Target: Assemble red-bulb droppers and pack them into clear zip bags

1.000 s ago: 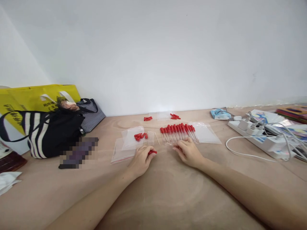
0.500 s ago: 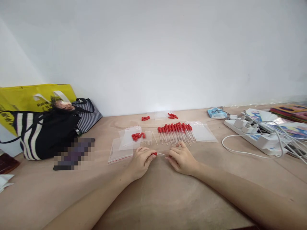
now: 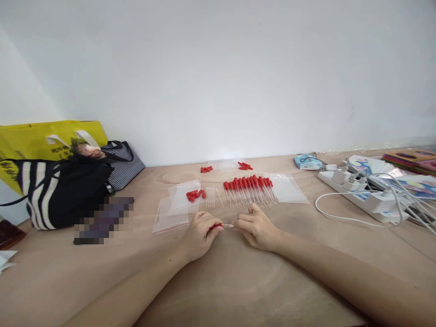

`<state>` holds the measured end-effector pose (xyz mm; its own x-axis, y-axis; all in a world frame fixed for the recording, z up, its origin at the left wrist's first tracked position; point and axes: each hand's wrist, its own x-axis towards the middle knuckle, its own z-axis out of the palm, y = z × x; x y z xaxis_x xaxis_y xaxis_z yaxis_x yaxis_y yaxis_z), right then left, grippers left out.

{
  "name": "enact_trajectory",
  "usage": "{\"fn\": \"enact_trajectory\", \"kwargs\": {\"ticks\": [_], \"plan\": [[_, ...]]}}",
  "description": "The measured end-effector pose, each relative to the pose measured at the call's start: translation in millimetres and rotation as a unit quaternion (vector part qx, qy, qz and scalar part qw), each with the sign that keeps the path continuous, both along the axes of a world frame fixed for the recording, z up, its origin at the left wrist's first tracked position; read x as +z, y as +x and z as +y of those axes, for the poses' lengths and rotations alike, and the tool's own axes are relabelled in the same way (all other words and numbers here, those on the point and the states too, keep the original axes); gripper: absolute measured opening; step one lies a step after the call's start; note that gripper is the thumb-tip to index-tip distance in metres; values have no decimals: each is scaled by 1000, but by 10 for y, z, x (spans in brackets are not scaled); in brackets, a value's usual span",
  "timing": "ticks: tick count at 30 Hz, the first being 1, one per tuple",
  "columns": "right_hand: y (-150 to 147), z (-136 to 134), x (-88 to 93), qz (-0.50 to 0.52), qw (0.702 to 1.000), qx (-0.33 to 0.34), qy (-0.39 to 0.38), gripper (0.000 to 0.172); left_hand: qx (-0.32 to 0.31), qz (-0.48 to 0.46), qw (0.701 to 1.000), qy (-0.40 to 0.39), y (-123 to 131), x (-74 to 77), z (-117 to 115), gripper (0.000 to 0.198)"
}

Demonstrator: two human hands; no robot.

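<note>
Head view shows your left hand (image 3: 200, 235) pinching a red cap (image 3: 217, 225) between thumb and fingers, while your right hand (image 3: 256, 228) grips a clear tube (image 3: 228, 225) with its fingers drawn together. Cap and tube sit between the two hands, over the near part of the table (image 3: 225, 281), in line end to end; you seem to hold them level so the tube's end meets the cap's mouth squarely. Whether it is seated inside, you cannot tell from here.

Beyond your right hand, capped tubes (image 3: 248, 188) lie side by side, red ends away from you, probably lined up to keep them tidy and apart from the loose parts. Loose caps (image 3: 195, 195) rest on a flat plastic bag (image 3: 177, 200) with bare tubes (image 3: 210, 197) just beside them, apparently set within easy reach of your left hand. Farther left, a yellow bag (image 3: 68, 129) and a black bag (image 3: 78, 195) stand together, their contents hidden.
</note>
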<state>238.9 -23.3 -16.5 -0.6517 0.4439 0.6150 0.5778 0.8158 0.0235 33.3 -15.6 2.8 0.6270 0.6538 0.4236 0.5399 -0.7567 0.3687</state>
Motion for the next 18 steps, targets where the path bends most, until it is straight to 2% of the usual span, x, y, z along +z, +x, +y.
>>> {"fn": "enact_trajectory", "kwargs": {"ticks": [8,15,18], "plan": [[-32,8,3,-6,999,2,32,23,-20,23,998,46,4,-23,-2,23],[-98,-1,-26,-6,1000,-16,-25,20,-39,38,998,39,18,-22,-6,22],[-110,-5,-14,2,997,-11,-75,20,-41,44,997,51,13,-25,-5,22]]}}
